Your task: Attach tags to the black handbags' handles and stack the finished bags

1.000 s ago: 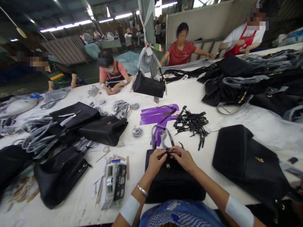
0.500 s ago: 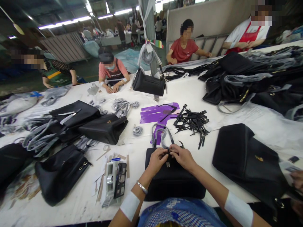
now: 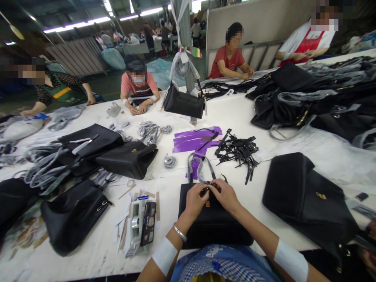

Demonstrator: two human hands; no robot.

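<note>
A black handbag (image 3: 216, 229) lies in front of me, its top edge away from me and its plastic-wrapped handle (image 3: 201, 166) standing up beyond it. My left hand (image 3: 196, 199) and my right hand (image 3: 223, 196) meet at the bag's top middle, fingertips pinched together. Between them is a thin black strap (image 3: 208, 189), mostly hidden by the fingers. A small metal clasp (image 3: 208, 203) shows on the bag just below the fingertips. The curled end of a black strap (image 3: 225, 178) sticks up beside my right hand.
Purple tape strips (image 3: 192, 143) and a heap of short black straps (image 3: 239, 150) lie beyond the bag. A tape dispenser (image 3: 135, 223) stands to the left. Black bags lie left (image 3: 73, 219) and right (image 3: 305, 196); another bag (image 3: 184, 102) hangs ahead. Several co-workers sit around the table.
My hands stay pinched at the same spot, with only slight finger movement. The clasp now shows an orange-brown tint. A co-worker at the far left has stretched an arm across the table.
</note>
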